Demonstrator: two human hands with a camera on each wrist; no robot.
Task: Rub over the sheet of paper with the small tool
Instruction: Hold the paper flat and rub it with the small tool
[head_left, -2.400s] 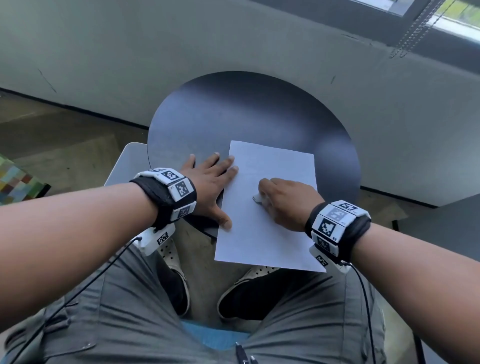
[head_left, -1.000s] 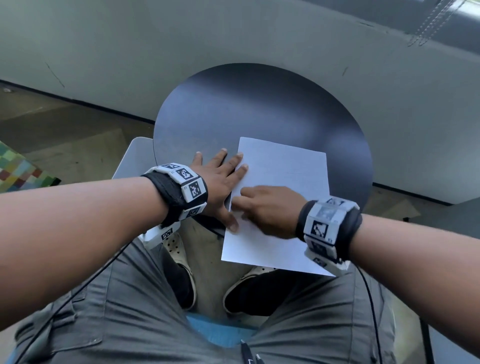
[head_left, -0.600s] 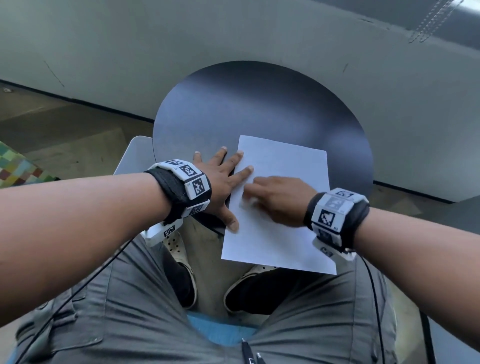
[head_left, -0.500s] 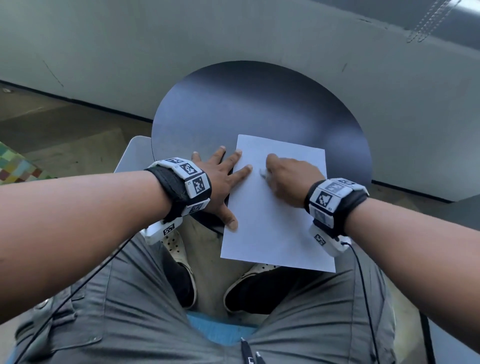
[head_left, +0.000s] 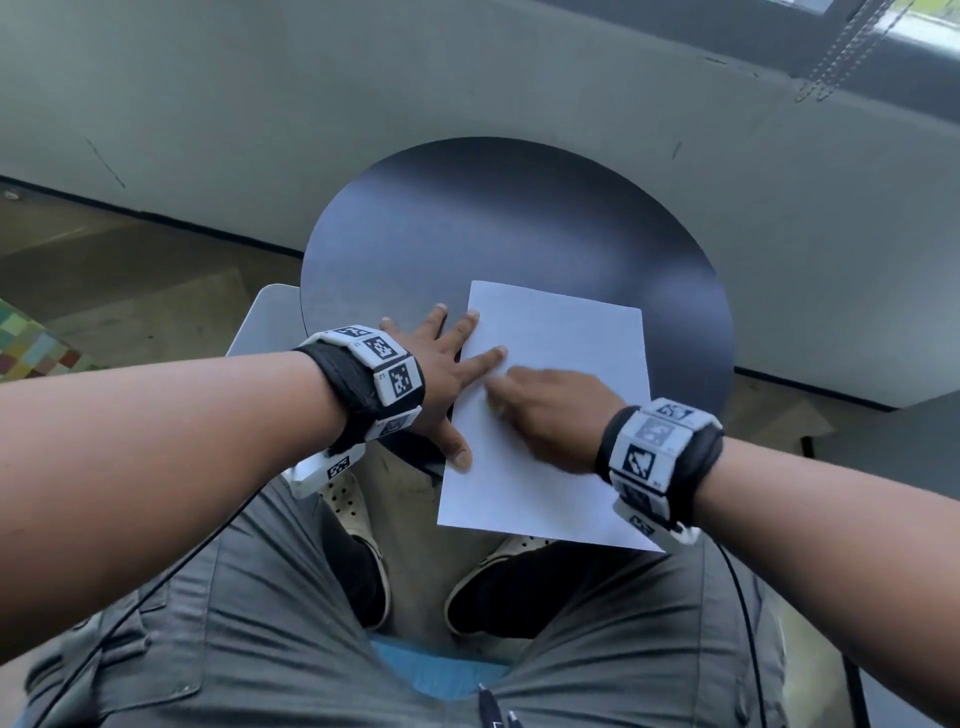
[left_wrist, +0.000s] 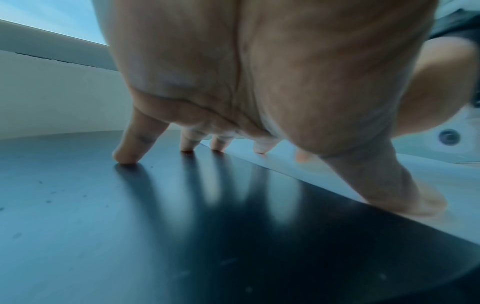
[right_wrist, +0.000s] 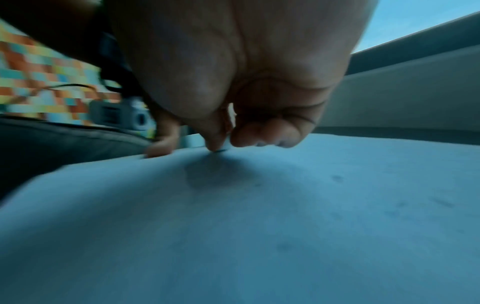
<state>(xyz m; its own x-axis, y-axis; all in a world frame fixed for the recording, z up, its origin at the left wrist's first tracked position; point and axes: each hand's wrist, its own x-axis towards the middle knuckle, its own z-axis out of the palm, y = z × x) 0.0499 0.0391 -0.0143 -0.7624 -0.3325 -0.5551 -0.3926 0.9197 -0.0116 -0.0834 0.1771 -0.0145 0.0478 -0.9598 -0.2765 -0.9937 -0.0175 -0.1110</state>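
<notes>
A white sheet of paper (head_left: 566, 338) lies on the near right part of a round dark table (head_left: 493, 218), its near end hanging over the table's edge. My left hand (head_left: 452, 369) is spread flat, with the thumb and first fingers pressing on the sheet's left edge (left_wrist: 298, 162). My right hand (head_left: 540, 410), blurred by motion, is on the left middle of the sheet, close to the left index finger. In the right wrist view its curled fingers (right_wrist: 262, 137) and thumb pinch a small pale tool (right_wrist: 226, 144) whose tip touches the paper (right_wrist: 259, 226).
A grey wall (head_left: 467, 78) runs right behind the table. A pale seat (head_left: 265, 317) juts out at the table's left, and a multicoloured floor patch (head_left: 26, 343) lies farther left. My knees and shoes (head_left: 488, 582) are under the sheet's overhanging end.
My right hand has rubbed back and forth; in the last half second it slid from the upper middle of the sheet towards me and leftwards. The left hand and the sheet stayed put.
</notes>
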